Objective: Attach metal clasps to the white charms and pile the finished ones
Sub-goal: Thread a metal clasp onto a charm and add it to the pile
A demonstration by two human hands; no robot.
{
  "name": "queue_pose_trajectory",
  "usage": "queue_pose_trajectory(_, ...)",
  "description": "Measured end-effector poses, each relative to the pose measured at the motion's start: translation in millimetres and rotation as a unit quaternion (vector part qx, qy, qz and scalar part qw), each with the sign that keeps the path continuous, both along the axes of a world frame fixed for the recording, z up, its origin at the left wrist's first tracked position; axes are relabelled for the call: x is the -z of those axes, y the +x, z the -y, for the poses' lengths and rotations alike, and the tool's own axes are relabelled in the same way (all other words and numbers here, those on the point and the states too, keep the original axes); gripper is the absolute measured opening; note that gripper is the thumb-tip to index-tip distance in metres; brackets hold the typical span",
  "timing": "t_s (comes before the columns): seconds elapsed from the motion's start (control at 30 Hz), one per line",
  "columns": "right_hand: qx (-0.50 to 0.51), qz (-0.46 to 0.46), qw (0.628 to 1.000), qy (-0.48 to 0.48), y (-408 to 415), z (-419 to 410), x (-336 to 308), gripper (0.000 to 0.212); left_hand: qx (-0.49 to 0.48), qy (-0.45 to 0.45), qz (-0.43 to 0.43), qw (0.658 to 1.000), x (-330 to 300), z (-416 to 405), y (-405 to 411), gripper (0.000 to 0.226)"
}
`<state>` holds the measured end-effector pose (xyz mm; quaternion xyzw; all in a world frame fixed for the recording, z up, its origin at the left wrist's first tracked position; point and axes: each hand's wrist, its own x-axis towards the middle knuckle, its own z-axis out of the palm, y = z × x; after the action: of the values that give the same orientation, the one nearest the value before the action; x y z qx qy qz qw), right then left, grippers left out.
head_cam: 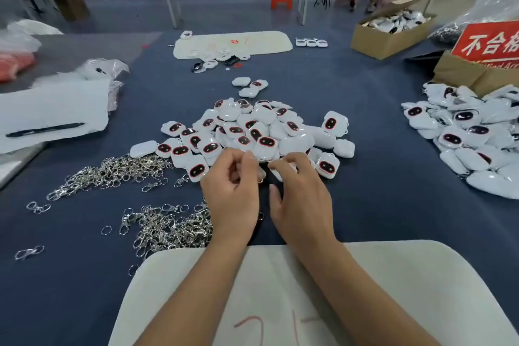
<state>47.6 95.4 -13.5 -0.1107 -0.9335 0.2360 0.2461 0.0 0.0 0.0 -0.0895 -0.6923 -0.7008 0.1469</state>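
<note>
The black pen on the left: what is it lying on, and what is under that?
The black pen lies on a white sheet spread over the table edge. Clear plastic bags poke out behind the sheet; whatever else lies under it is covered.

Two bare forearms enter from the bottom edge of the head view, no sleeves visible anywhere along them. Left hand: no glove, no ring, no watch or band at the wrist. Right hand: likewise ungloved, wrist bare, no jewellery seen. Fingernails short and unpainted where they show, e.g. on the right thumb. No tape, markings or bandages on either arm. Upper arms and clothing lie outside the view; what is worn there cannot be told.
</note>
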Motion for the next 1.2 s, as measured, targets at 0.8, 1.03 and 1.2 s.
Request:
queue_pose_trajectory(0.8,-0.104,-0.123,0.919,-0.361,3.9,-14.6,-1.4,0.011,0.096,-0.154,-0.034,0.983,4.3,17.8,-1.2,0.015)
queue_pose_trajectory(1.03,-0.086,-0.073,0.97,-0.216,-0.7,-11.4,1.5,0.01,0.004,-0.104,-0.044,0.994,8.0,29.3,0.2,0.014)
queue_pose_trajectory(1.2,-0.135,0.018,0.989,-0.054,5.4,-4.8,0.9,0.02,-0.034,-0.069,-0.036,0.996,4.6,38.7,13.7,0.014)
